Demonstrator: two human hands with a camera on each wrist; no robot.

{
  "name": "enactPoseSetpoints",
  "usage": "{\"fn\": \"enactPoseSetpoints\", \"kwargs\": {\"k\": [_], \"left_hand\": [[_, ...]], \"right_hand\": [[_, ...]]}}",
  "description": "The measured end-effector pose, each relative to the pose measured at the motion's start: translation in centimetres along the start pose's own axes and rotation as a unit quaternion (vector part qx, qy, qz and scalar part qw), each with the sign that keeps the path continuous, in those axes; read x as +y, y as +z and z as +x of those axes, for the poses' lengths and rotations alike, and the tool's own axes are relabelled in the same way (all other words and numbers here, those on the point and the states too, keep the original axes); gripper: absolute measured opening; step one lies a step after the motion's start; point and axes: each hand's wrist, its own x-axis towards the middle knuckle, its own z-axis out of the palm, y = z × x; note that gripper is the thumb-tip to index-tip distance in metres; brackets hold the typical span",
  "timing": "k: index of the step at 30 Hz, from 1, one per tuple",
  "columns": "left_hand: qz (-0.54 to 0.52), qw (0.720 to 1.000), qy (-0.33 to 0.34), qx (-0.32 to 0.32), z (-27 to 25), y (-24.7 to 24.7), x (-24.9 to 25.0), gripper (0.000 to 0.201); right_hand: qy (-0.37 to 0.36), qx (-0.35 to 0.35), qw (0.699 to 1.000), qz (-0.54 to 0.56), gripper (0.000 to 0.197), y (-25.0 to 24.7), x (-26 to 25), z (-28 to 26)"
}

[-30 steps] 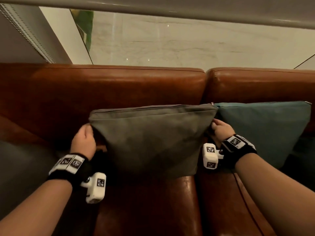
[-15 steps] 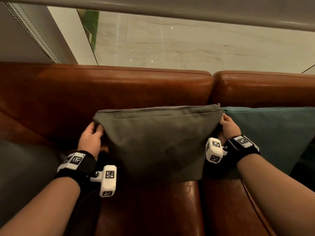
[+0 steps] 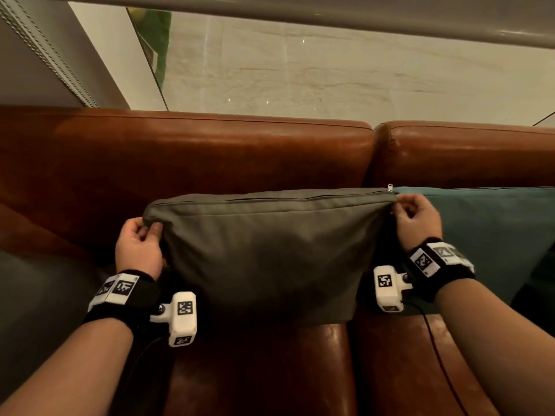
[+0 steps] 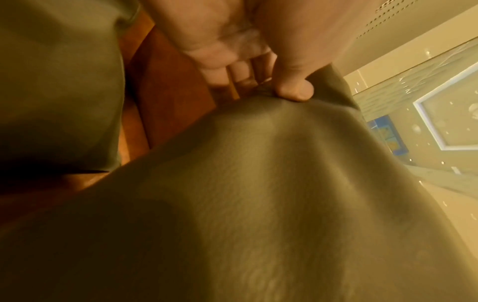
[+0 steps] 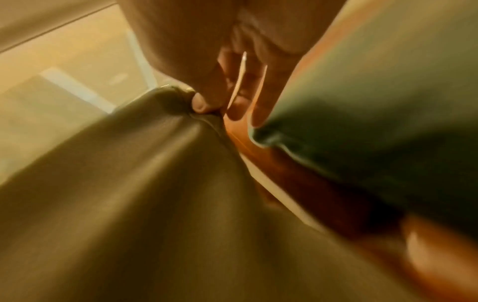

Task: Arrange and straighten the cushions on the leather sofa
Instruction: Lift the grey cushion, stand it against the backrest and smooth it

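Observation:
A grey-olive cushion point(image 3: 264, 253) stands upright against the backrest of the brown leather sofa point(image 3: 186, 157), zip along its top edge. My left hand point(image 3: 141, 244) pinches its upper left corner, thumb on the front of the fabric point(image 4: 292, 90). My right hand point(image 3: 416, 220) pinches its upper right corner by the zip pull, thumb pressed on the cloth point(image 5: 204, 102). A teal cushion point(image 3: 492, 235) leans on the backrest just right of it, behind my right hand. In the wrist views the grey cushion point(image 4: 258, 204) point(image 5: 129, 194) fills the lower frame.
A dark grey cushion point(image 3: 36, 310) lies on the seat at the far left, also seen as a cushion point(image 4: 56, 85) beside my left hand. Bare leather seat point(image 3: 261, 373) lies in front. Behind the sofa is a marble floor point(image 3: 330, 79) and a wall with a grille point(image 3: 45, 55).
Both hands have slid up from the cushion's sides to its top corners and now pinch them. The cushion stands slightly higher and squarer against the backrest.

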Motion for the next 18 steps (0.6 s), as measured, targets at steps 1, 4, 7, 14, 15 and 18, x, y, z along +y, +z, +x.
{"fn": "enactPoseSetpoints", "kwargs": {"k": [1, 4, 7, 14, 15, 18], "left_hand": [[-0.007, 1.0, -0.017, -0.014, -0.4, 0.5, -0.3, 0.013], [-0.03, 0.995, -0.06, -0.075, -1.7, 2.3, -0.8, 0.022], [0.021, 0.999, -0.008, -0.049, -2.1, 3.5, -1.0, 0.013], [0.092, 0.993, 0.033, 0.064, -2.0, 2.8, -0.9, 0.014], [0.1, 0.992, 0.028, 0.07, -2.1, 2.9, -0.9, 0.018], [0.08, 0.995, -0.014, 0.052, -2.2, 2.8, -1.3, 0.029]], "right_hand": [[0.045, -0.026, 0.994, 0.091, 0.014, 0.8, 0.3, -0.3], [0.146, -0.075, 0.965, 0.205, 0.02, 2.7, 1.5, -0.1], [0.164, -0.09, 0.96, 0.208, 0.065, 3.6, 2.8, 0.2], [0.051, 0.059, 0.996, 0.039, 0.032, 2.9, 1.7, 0.3], [0.058, 0.051, 0.997, 0.029, 0.033, 3.0, 1.5, 0.1], [0.118, -0.025, 0.982, 0.144, 0.048, 3.6, 2.4, 0.5]]}}
